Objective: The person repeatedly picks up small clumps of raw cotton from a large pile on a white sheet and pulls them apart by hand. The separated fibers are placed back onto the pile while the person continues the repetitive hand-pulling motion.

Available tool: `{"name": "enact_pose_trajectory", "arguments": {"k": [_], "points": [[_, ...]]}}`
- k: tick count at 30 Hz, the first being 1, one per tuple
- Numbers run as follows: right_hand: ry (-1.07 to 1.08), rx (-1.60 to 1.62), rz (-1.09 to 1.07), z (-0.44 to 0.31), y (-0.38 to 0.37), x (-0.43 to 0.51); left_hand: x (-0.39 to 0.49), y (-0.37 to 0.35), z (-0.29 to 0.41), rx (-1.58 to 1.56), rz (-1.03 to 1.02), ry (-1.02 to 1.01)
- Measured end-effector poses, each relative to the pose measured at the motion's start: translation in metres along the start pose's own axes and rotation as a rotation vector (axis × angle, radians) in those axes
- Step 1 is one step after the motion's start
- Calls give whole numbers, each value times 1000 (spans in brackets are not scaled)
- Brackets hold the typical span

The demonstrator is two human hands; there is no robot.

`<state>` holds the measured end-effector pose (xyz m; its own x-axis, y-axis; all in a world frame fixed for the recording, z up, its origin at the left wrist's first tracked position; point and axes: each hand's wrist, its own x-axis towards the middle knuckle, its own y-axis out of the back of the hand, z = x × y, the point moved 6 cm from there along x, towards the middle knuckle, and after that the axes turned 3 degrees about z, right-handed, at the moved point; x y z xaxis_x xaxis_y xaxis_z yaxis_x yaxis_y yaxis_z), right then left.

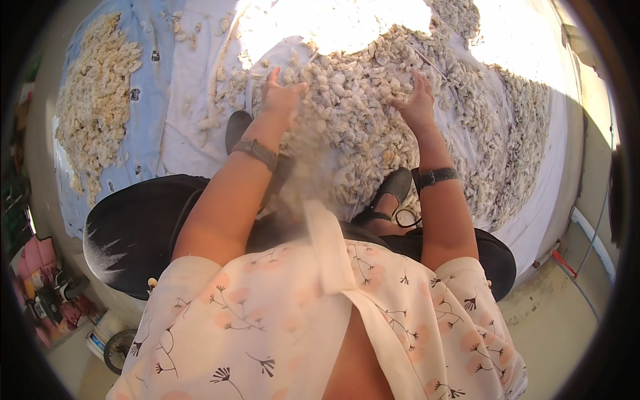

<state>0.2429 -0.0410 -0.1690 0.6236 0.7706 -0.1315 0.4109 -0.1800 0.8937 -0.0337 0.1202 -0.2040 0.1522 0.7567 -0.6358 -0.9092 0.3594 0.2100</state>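
A heap of whitish-grey fibre tufts (350, 107), raw cotton or wool, lies on a white sheet (185, 130) between my feet. Over the heap's left edge is my left hand (282, 97), fingers spread and nothing held in them. My right hand (417, 102) hovers over or touches its right side, thumb and fingers apart. Between my left forearm and the heap, a blurred streak of tufts (312, 150) appears in motion. Whether the fingertips touch the fibre is hard to tell.
Yellower tufts (100, 100) lie on a blue cloth (150, 85) at left. More tufts (525, 135) spread along the right. A thin stick (427, 60) rests among them. My dark shoes (395, 187) stand on the sheet. Sunlight washes out the far part. A wheel (120, 350) shows lower left.
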Motion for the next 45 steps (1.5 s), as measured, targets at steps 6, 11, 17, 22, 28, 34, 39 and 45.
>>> {"name": "enact_pose_trajectory", "arguments": {"k": [6, 11, 17, 22, 28, 34, 39, 45], "points": [[-134, -153, -228, -44, -36, -41, -6, -41, -11, 621, -122, -262], [159, -5, -93, -93, -73, -49, -14, -72, -22, 681, -236, -363], [340, 191, -109, -85, -37, -38, 2, -43, 7, 570, -205, -551], [432, -112, -265, -77, -45, -81, -4, -12, 9, 1057, 86, -383], [586, -240, -198, -121, -89, -96, -5, -33, -39, 741, -159, -305], [360, -13, -57, -104, -60, -21, 4, -30, -1, 680, -56, -474], [204, -117, -70, -95, -61, 7, 24, -35, -6, 697, -30, -373], [476, -18, -216, -123, -73, -21, 12, -52, -5, 635, -231, -520]]}}
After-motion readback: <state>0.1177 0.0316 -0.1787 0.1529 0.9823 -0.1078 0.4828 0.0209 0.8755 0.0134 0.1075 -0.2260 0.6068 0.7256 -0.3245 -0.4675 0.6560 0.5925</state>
